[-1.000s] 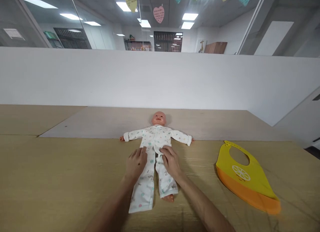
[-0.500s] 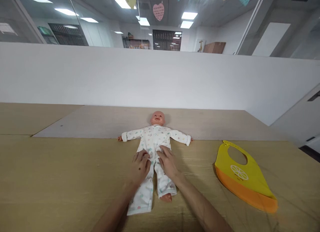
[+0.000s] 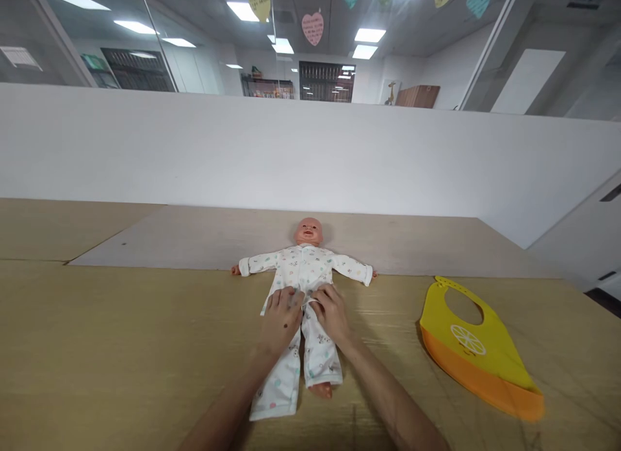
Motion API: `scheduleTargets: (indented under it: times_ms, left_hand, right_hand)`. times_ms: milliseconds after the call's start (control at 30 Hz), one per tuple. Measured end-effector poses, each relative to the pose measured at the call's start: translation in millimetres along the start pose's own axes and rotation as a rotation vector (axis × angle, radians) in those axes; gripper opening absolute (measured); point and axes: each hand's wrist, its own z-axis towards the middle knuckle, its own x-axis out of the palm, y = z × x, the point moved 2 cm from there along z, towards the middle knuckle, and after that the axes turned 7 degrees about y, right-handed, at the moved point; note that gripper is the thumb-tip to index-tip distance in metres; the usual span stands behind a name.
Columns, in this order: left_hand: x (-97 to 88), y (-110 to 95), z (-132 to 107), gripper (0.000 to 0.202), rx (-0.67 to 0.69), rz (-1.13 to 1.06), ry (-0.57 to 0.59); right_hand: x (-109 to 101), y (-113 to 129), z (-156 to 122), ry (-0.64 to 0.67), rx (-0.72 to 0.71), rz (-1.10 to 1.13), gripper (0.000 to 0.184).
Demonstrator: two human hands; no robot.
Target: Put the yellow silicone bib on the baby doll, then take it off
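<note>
A baby doll (image 3: 309, 232) lies on its back, head away from me and arms spread. It wears a white patterned top (image 3: 305, 264) and matching pants (image 3: 320, 357). My left hand (image 3: 282, 318) is at the waist on the left, its curled fingers closed on the waistband, which they partly hide. On the other side, my right hand (image 3: 332, 314) pinches the waistband near the top's hem. One bare foot (image 3: 321, 391) shows below the right pant leg; the left leg's cuff lies flat with no foot visible.
A yellow and orange bib (image 3: 478, 347) with a citrus-slice print lies on the wooden tabletop (image 3: 121, 347) to the right. Behind the doll is a paler board (image 3: 204, 237) against a white wall (image 3: 242, 153). Above are glass panes with heart-shaped notes (image 3: 313, 29).
Both hands have shifted on the waist: the left fingers moved inward and up, and the right fingers curled more onto the waistband. The camera view shifted slightly.
</note>
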Motion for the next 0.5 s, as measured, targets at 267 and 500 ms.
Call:
scheduleTargets:
  times_ms: [267, 500]
  left_hand:
    - [-4.8, 8, 20, 0.013, -0.056, -0.189, -0.116]
    - [-7.0, 15, 21, 0.013, -0.043, -0.340, -0.084]
  right_hand:
    - [4, -1, 0, 0.023, 0.053, 0.025, 0.012]
    - [-9, -7, 6, 0.205, 0.095, 0.041, 0.040]
